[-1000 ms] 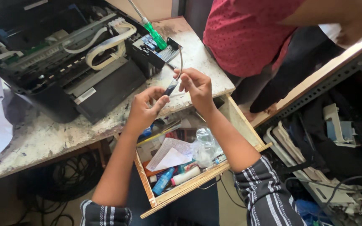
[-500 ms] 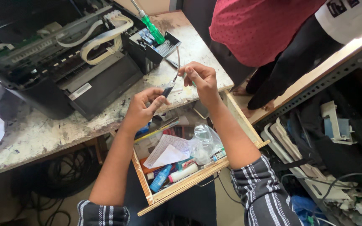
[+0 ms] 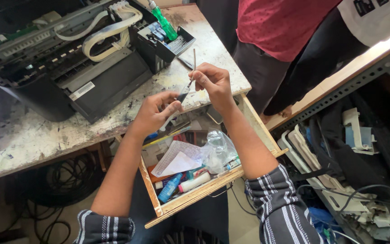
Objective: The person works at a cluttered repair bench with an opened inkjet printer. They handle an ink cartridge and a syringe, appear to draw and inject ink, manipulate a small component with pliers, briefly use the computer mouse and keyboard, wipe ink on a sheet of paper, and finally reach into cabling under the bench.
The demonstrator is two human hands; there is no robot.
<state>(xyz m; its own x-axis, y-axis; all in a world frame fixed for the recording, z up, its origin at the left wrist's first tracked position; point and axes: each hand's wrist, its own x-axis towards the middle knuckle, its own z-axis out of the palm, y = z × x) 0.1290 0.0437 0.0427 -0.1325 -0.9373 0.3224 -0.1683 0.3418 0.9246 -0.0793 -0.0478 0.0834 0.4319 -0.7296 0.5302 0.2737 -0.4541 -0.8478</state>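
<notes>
The left hand (image 3: 154, 113) pinches the tool (image 3: 183, 93) by its dark handle; the right hand (image 3: 213, 83) pinches its thin shaft just above, steadying it over the open drawer (image 3: 258, 131).

The tool (image 3: 183, 95) is a slim pen-like thing with a dark grip and a thin metal tip — it tilts from about seven o'clock up toward one o'clock, its dark end pinched in the left hand (image 3: 154, 113) and its tip end meeting the fingers of the right hand (image 3: 213, 83). A thin pale rod (image 3: 194, 58) stands nearly upright out of the right hand's fingers, pointing to twelve o'clock. Both are held in the air above the table edge — the open drawer lies below, toward six o'clock.
</notes>
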